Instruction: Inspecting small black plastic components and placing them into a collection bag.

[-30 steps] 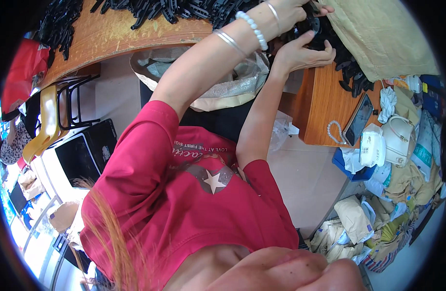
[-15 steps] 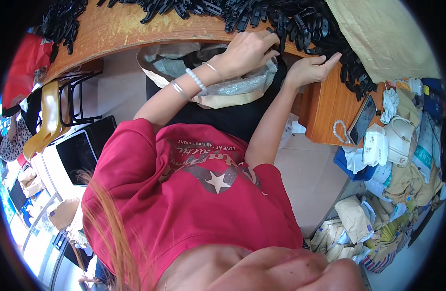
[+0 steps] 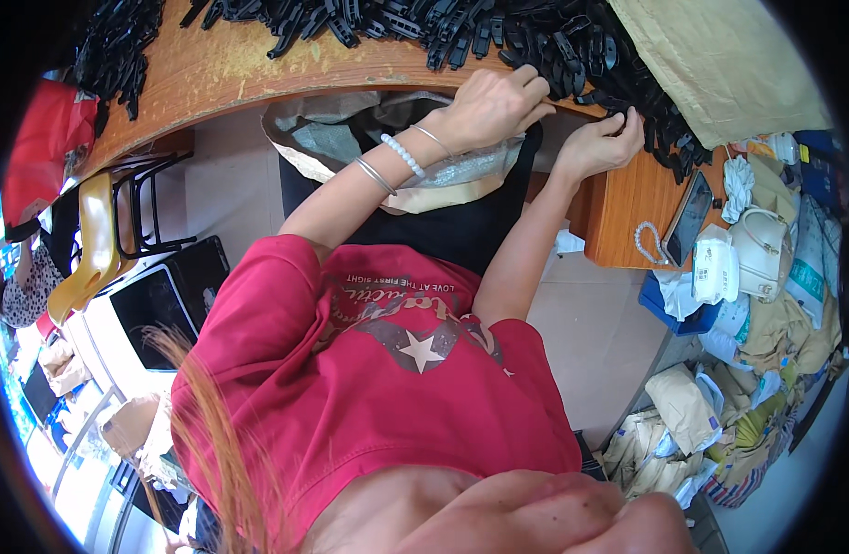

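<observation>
Many small black plastic clip-like pieces [image 3: 572,46] lie heaped along the wooden table [image 3: 249,69]; their exact kind is unclear. At the table's near edge, my left hand [image 3: 498,106] has its fingers curled and thumb drawn in. Whatever it may hold is hidden. My right hand [image 3: 598,148] is close by on the right, with fingers bent toward the thumb beside the heap's edge. A dark bit shows at those fingertips, too small to name. Below my left hand, a lined paper sack [image 3: 452,196] hangs open at my lap.
A wide tan paper sheet or sack [image 3: 720,65] covers the table's right side. Near the right corner lie a phone [image 3: 689,220], a beaded strap [image 3: 648,242] and a white tissue pack [image 3: 715,268]. Piled packages [image 3: 679,406] fill the right. A yellow chair [image 3: 97,235] stands left.
My left hand has drawn slightly back from the black pieces. My right hand's outstretched fingers have bent in toward the thumb.
</observation>
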Demonstrator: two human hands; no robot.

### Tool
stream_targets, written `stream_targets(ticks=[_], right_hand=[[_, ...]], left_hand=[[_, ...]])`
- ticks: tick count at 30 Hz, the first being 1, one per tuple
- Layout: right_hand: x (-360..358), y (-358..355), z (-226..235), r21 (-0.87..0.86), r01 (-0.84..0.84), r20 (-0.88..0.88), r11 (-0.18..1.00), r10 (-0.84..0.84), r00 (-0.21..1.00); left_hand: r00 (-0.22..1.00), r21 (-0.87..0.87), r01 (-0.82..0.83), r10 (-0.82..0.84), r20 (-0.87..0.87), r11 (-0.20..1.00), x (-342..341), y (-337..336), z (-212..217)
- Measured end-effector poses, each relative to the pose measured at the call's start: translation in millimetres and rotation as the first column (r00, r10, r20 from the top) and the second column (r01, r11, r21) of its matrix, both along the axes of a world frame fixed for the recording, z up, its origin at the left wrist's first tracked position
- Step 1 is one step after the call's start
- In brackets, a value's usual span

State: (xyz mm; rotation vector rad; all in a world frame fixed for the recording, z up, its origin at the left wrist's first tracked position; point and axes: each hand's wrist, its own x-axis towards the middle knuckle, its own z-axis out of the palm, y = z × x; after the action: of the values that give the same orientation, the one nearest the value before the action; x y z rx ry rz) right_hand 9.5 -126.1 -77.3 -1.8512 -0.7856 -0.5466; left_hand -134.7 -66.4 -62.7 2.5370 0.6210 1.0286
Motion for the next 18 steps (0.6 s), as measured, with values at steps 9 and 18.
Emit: stream_targets(ticks=[9, 18], right_hand=[[28.6, 10.6, 19.8, 0.044, 0.111, -0.150, 0.993, -0.103, 0.983], [60.3, 4.6, 6.5, -0.052, 0.162, 0.120, 0.985, -0.155, 0.981]], left_hand=[[1.000, 0.016, 0.021, -0.020, -0.003, 1.000, 13.3, -12.4, -2.7], [0.981, 0.052, -0.057, 0.046, 0.189, 0.997, -9.4, -1.4, 9.8]])
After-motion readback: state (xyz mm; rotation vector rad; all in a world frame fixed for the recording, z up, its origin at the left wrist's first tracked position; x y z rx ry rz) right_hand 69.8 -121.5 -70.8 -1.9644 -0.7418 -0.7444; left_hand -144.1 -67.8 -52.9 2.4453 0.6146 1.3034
